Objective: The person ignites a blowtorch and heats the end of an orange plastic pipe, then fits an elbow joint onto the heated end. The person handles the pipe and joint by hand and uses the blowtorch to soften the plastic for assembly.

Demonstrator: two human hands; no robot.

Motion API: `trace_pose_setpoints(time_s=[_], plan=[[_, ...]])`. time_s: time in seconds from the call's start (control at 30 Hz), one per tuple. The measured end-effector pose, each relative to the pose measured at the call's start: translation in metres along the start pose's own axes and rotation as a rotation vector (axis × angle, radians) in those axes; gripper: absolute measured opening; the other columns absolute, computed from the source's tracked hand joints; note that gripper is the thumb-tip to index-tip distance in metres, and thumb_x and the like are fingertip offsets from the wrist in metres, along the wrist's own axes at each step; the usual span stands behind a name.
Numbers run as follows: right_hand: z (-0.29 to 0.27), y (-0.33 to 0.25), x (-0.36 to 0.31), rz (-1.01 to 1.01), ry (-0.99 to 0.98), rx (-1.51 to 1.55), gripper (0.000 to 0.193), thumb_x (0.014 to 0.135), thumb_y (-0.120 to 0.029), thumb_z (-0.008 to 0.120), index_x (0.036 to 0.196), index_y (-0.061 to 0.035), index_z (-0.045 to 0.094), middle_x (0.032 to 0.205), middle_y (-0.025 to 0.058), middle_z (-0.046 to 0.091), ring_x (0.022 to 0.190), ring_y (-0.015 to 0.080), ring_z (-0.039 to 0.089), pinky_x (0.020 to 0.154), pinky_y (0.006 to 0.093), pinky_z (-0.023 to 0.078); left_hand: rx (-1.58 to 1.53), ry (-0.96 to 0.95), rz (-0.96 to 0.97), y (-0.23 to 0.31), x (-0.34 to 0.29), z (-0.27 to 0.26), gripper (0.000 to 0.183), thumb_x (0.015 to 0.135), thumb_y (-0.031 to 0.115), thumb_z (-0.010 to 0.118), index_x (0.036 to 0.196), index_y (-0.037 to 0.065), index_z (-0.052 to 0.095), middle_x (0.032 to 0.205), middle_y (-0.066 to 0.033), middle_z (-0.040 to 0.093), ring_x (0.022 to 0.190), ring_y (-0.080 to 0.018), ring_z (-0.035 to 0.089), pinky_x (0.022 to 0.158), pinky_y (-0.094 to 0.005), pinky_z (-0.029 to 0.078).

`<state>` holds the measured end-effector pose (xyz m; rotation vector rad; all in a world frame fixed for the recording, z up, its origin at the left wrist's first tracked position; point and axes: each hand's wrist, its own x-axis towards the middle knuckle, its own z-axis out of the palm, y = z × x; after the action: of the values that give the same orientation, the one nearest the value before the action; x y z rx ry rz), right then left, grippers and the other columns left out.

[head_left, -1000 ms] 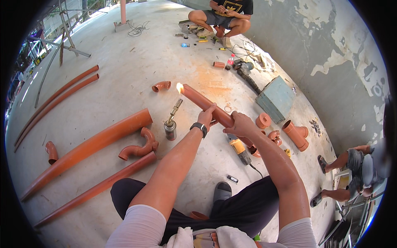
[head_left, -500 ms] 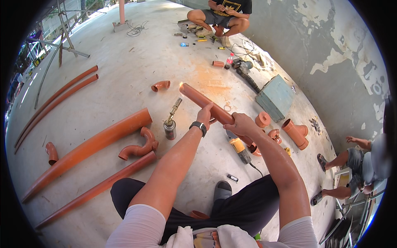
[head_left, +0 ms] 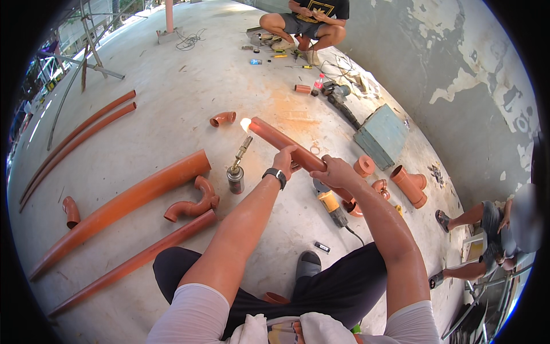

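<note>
Both my hands grip one orange-brown plastic pipe (head_left: 269, 133) that slants from far left to near right. My left hand (head_left: 284, 160) is wrapped round its middle, with a dark watch on the wrist. Nearer its other end, my right hand (head_left: 337, 172) holds it from above. A bright flame (head_left: 246, 124) burns at the far end of the pipe, just above the nozzle of a gas torch (head_left: 235, 175) that stands on the floor. Beyond my right hand the lower part of the pipe is partly hidden by my forearm.
Orange pipes (head_left: 123, 212), a trap fitting (head_left: 197, 203) and an elbow (head_left: 223, 118) lie left. To the right are a yellow-and-grey angle grinder (head_left: 330, 203), a tee fitting (head_left: 409, 186) and a grey-green case (head_left: 382, 136). One person (head_left: 309, 26) squats far ahead; another (head_left: 487, 241) sits at right.
The flame at the pipe's far end has grown larger and brighter. My hands and the pipe have hardly moved. The person at right has lowered a hand and shifted their legs.
</note>
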<state>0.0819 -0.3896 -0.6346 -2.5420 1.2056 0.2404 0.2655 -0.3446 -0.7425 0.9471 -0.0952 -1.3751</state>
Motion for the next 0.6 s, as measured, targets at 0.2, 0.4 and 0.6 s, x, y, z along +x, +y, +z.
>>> trace_pose_setpoints(time_s=[0.2, 0.4, 0.6], plan=[[-0.002, -0.005, -0.001, -0.024, -0.005, -0.059, 0.079, 0.078, -0.062, 0.077, 0.119, 0.0034, 0.06, 0.103, 0.0232, 0.072, 0.097, 0.039, 0.071, 0.085, 0.0456, 0.056, 0.053, 0.031, -0.017, 0.007, -0.012, 0.009, 0.046, 0.094, 0.041, 0.072, 0.126, 0.012, 0.058, 0.116, -0.0079, 0.064, 0.105, -0.0239, 0.063, 0.088, -0.043, 0.055], [-0.004, -0.008, -0.004, -0.003, -0.005, -0.035, 0.077, 0.077, -0.061, 0.076, 0.118, 0.0025, 0.06, 0.101, 0.0211, 0.072, 0.097, 0.0371, 0.071, 0.084, 0.0458, 0.056, 0.101, 0.012, 0.023, 0.004, 0.0, 0.0, 0.043, 0.094, 0.043, 0.073, 0.123, 0.013, 0.06, 0.115, -0.0052, 0.065, 0.108, -0.0219, 0.063, 0.091, -0.043, 0.054], [-0.002, -0.002, -0.001, -0.03, 0.015, -0.068, 0.073, 0.075, -0.058, 0.079, 0.115, -0.0001, 0.06, 0.103, 0.0199, 0.072, 0.096, 0.0362, 0.071, 0.084, 0.046, 0.056, 0.047, 0.028, 0.028, 0.003, -0.003, 0.003, 0.045, 0.094, 0.045, 0.073, 0.123, 0.013, 0.061, 0.115, -0.005, 0.065, 0.107, -0.0209, 0.062, 0.09, -0.0426, 0.054]])
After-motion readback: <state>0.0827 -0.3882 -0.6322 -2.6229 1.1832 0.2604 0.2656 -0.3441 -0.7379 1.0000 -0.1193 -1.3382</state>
